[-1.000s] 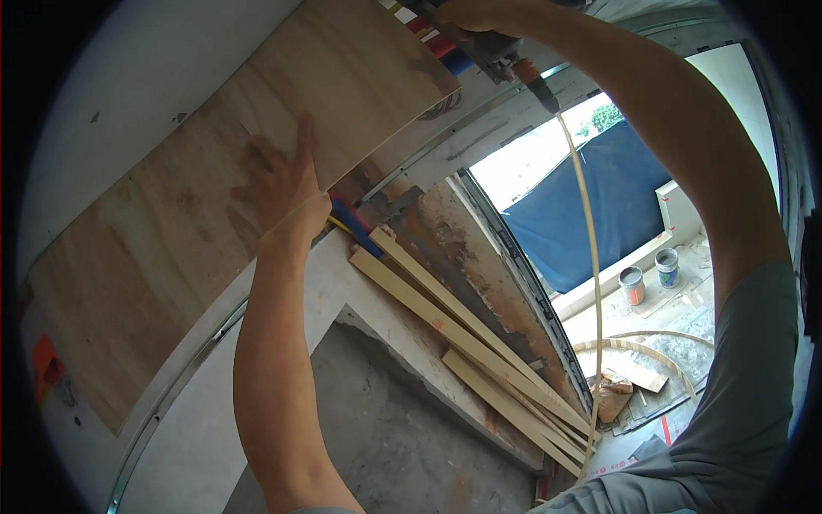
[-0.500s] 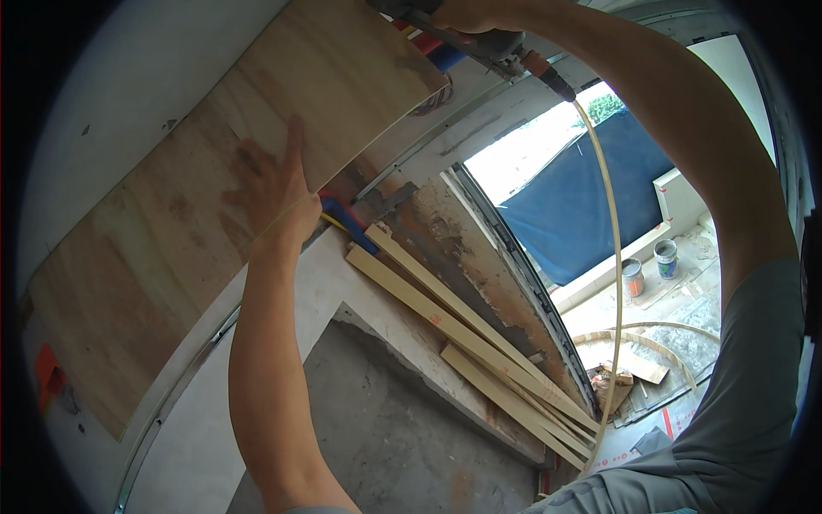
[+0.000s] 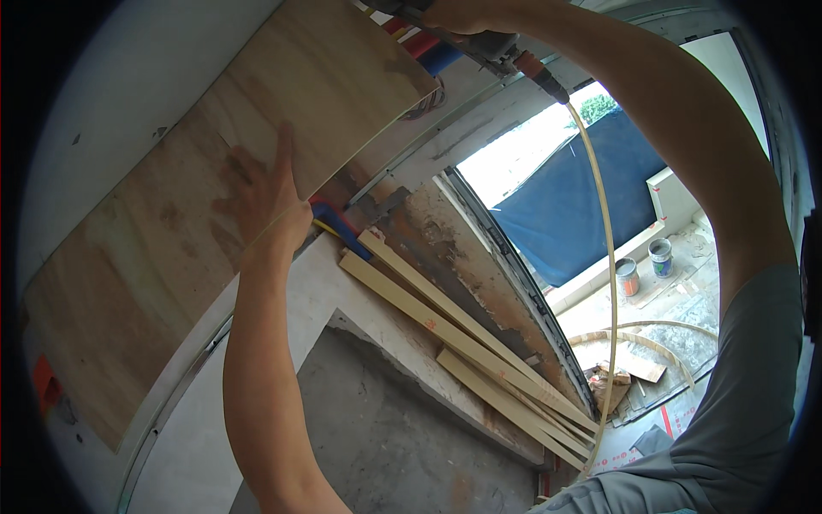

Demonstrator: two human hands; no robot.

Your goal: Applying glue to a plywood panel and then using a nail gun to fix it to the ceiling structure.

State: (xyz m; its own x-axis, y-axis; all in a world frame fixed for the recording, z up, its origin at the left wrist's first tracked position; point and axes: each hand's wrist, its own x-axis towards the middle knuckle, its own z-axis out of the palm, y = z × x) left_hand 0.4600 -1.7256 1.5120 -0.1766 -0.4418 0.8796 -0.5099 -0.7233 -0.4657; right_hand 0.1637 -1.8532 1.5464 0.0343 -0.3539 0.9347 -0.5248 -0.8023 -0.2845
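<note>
A long plywood board runs along the wall at the upper left. My left hand lies against its face with the fingers spread, near its lower edge. At the top of the view, my right hand is wrapped round the handle of a dark air nail gun. A yellowish air hose hangs from the gun's coupling. The gun's nose end is cut off at the upper rim, so I cannot tell whether it touches the board.
Several wooden strips lean by a window opening at the middle right. Red and blue pipes show behind the board. Below are a blue bent pipe and a grey recess. Two paint buckets stand outside. An orange object is far left.
The whole view has shifted slightly, so the board, the nail gun and the window opening sit a little further left. My left hand stays on the board and my right keeps its grip.
</note>
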